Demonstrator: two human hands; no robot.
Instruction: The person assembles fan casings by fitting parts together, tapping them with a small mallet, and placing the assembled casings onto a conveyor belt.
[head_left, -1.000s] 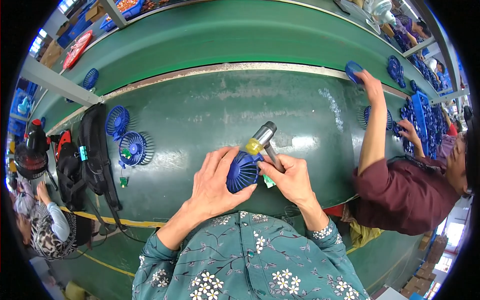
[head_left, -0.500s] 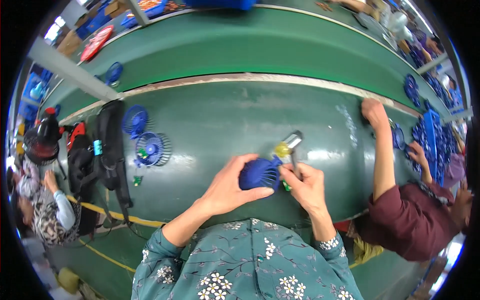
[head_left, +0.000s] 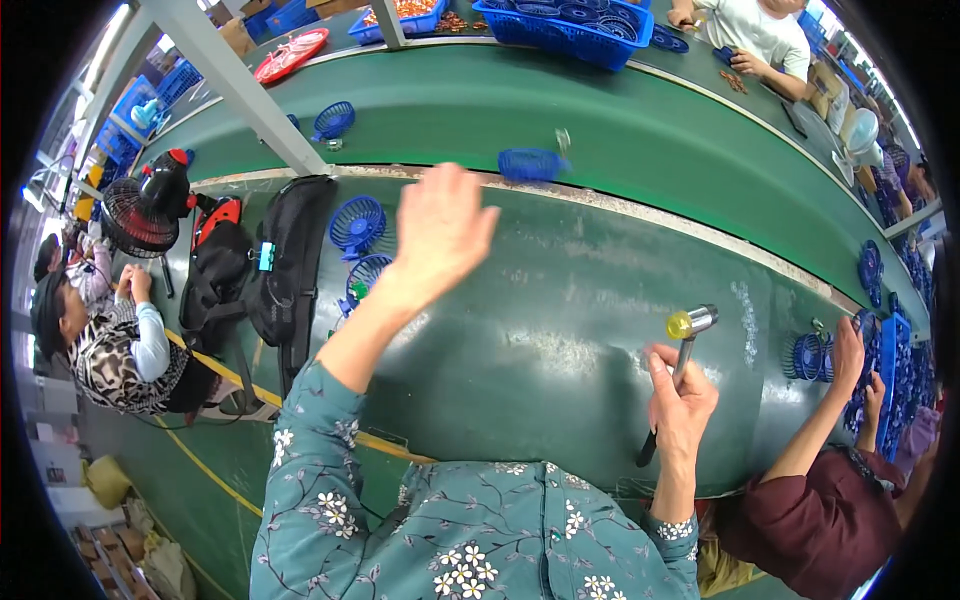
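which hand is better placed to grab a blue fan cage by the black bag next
Probably the left hand: it looks empty and is nearer the blue fan cages, while the right hand is farther off, holding a hammer.

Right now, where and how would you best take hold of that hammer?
Probably the hammer is best gripped around its slim handle, coming from the person's near right side. The handle slants toward the person, while the bulky yellow-tipped head sits at the far end, so fingers can close around the narrow part. The right hand holds it there.
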